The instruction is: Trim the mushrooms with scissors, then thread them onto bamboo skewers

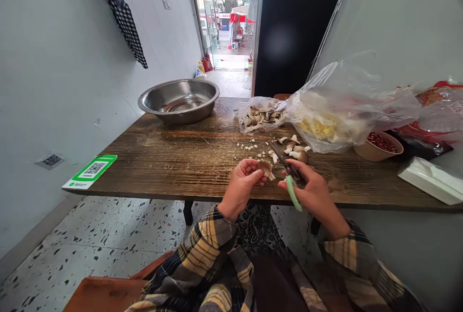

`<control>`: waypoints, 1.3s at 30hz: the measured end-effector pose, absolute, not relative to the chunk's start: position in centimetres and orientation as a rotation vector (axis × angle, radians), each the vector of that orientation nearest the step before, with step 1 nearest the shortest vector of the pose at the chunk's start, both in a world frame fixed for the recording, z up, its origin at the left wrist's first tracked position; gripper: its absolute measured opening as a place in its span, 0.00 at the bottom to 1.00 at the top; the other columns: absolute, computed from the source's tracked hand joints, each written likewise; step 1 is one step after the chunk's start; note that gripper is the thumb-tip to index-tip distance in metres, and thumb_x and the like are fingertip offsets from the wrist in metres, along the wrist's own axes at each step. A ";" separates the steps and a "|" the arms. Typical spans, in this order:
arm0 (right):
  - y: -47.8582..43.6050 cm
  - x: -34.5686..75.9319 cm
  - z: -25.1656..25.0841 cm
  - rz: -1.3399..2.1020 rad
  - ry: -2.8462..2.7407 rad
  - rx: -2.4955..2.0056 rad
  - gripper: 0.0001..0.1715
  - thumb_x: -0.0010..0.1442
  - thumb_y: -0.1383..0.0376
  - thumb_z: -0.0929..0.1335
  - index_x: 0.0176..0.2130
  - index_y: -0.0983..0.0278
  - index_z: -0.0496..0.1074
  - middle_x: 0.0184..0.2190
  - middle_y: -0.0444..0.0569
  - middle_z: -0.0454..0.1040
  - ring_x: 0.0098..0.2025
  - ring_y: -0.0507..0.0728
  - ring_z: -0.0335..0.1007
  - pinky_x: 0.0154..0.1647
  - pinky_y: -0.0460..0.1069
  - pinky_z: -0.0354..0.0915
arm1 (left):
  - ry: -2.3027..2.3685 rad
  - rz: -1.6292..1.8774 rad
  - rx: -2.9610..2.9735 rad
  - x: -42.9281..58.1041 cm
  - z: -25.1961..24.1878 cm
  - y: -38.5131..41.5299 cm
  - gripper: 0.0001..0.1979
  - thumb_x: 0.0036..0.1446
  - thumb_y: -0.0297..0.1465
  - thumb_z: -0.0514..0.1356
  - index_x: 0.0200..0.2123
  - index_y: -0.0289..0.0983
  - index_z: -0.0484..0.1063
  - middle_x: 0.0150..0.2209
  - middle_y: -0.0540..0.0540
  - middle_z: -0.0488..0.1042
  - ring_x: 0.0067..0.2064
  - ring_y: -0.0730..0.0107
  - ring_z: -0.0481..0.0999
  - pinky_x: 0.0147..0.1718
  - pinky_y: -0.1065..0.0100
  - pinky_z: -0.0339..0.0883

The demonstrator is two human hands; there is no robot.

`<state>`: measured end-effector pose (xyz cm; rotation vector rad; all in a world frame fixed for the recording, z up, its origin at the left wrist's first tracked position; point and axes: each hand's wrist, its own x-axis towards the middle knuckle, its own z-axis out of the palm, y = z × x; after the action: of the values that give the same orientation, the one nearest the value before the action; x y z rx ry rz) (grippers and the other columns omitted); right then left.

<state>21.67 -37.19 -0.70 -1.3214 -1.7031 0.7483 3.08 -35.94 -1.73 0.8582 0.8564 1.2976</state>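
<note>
Between the thumb and fingers of my left hand (244,184) is a brown-capped mushroom (265,168), its pale stem turned to the right. My right hand (313,189) grips a pair of scissors (292,191) with a light green handle; the dark blades point up and to the left, just right of the held mushroom. Several loose mushrooms (295,148) lie on the table beyond my right hand. Small pale cut pieces (249,147) are scattered ahead of my left hand. Farther back, a clear plastic bag (261,114) holds many more mushrooms.
A wide steel basin (177,115) stands at the back left of the wooden table (162,157). To the right are a large plastic bag with yellow contents (321,121), a paper bowl of red pieces (378,150) and a tissue pack (432,179). A green QR card (92,171) lies at the left corner.
</note>
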 end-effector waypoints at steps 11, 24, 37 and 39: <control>-35.6 18.8 -1.5 1.050 -1.531 -1.167 0.29 0.46 0.57 0.75 0.47 0.64 0.71 0.35 0.51 0.77 0.39 0.60 0.75 0.40 0.53 0.70 | 0.840 1.186 1.039 3.0 -1.2 -36.9 0.15 0.48 0.26 0.65 0.40 0.35 0.66 0.31 0.51 0.71 0.28 0.76 0.72 0.28 0.72 0.68; -35.8 19.2 -1.3 0.876 -1.658 -1.228 0.23 0.50 0.63 0.72 0.47 0.62 0.72 0.31 0.46 0.76 0.32 0.55 0.71 0.33 0.49 0.66 | 0.805 0.985 0.948 2.6 -1.2 -36.1 0.16 0.50 0.33 0.66 0.41 0.34 0.71 0.26 0.52 0.71 0.22 0.81 0.68 0.23 0.76 0.61; -34.3 24.9 -3.8 1.068 -0.789 -1.115 0.26 0.45 0.57 0.77 0.43 0.61 0.72 0.28 0.43 0.76 0.27 0.51 0.70 0.23 0.44 0.64 | 0.968 1.086 1.064 1.1 1.5 -27.9 0.11 0.47 0.31 0.66 0.32 0.34 0.68 0.24 0.51 0.71 0.21 0.78 0.70 0.17 0.77 0.58; -34.0 25.5 -4.5 1.109 -0.680 -1.049 0.25 0.44 0.58 0.77 0.42 0.61 0.73 0.26 0.42 0.75 0.25 0.49 0.68 0.21 0.43 0.62 | 0.977 1.100 1.063 1.7 2.1 -25.1 0.10 0.47 0.29 0.65 0.31 0.34 0.67 0.22 0.52 0.69 0.21 0.77 0.70 0.17 0.77 0.59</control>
<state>25.50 -34.00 -4.47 -1.0490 -0.6802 1.1095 1.72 -25.11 2.11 1.0634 0.9774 1.1003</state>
